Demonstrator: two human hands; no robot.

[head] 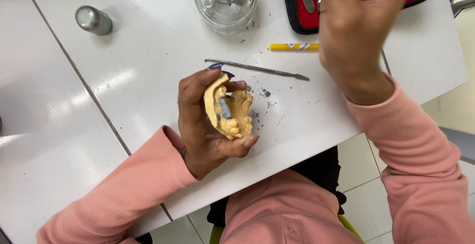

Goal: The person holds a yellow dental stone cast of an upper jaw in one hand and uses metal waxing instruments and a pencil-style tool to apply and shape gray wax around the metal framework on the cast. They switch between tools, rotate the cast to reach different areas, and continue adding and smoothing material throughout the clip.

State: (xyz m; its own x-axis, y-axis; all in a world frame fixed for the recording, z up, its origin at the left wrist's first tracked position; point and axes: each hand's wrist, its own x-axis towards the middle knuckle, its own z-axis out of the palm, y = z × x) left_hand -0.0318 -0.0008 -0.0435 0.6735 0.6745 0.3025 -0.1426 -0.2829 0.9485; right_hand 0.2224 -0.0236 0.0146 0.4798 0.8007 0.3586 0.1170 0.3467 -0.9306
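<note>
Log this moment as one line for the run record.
left hand: holds yellow dental cast | right hand: raised near red tool case, contents unclear | metal carving tool: on white table

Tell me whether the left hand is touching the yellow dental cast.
Touching. The head view shows the left hand wrapped around the yellow dental cast, with the thumb pressed under its lower edge and the fingers curled over its top, lifting it off the white table.

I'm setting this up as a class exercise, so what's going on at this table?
A person in pink sleeves holds a yellow dental cast in the left hand above a white table. The right hand is raised near a red tray. A thin metal tool, a yellow pen and a glass burner lie nearby.
</note>
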